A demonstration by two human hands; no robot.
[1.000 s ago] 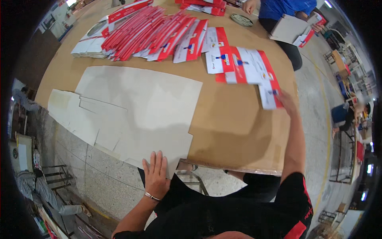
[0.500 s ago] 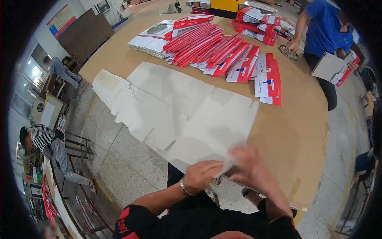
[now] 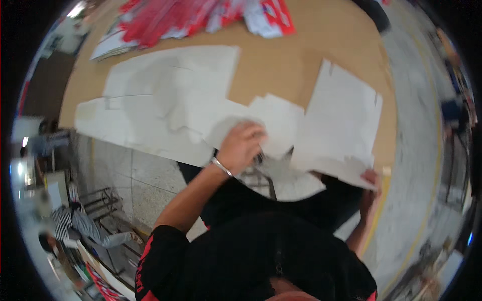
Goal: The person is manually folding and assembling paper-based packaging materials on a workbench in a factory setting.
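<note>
White die-cut card blanks (image 3: pixel 145 105) lie overlapped along the near left of the table, plain side up. My left hand (image 3: pixel 243 145) is over their right end, fingers loosely bent and slightly apart, with nothing visible in them. To the right, my right hand (image 3: pixel 371 185) grips the near corner of a separate card blank (image 3: pixel 344 115). Its thumb shows on the card, while the other fingers are partly hidden beneath. This blank lies partly on the table, and its near edge bends up past the table's edge. A smaller white card flap (image 3: pixel 278 120) sits between the two hands.
Red-and-white printed folders (image 3: pixel 186 17) are heaped at the far side, blurred. A white stack (image 3: pixel 113 45) stands to their left. Brown board (image 3: pixel 273 65) covers the table. A person in a striped top (image 3: pixel 63 220) is off to the left.
My right hand has moved right, bringing a card blank with it away from the others. My left hand has shifted up slightly. The view has tilted down and turned, so the person in blue is out of sight.
</note>
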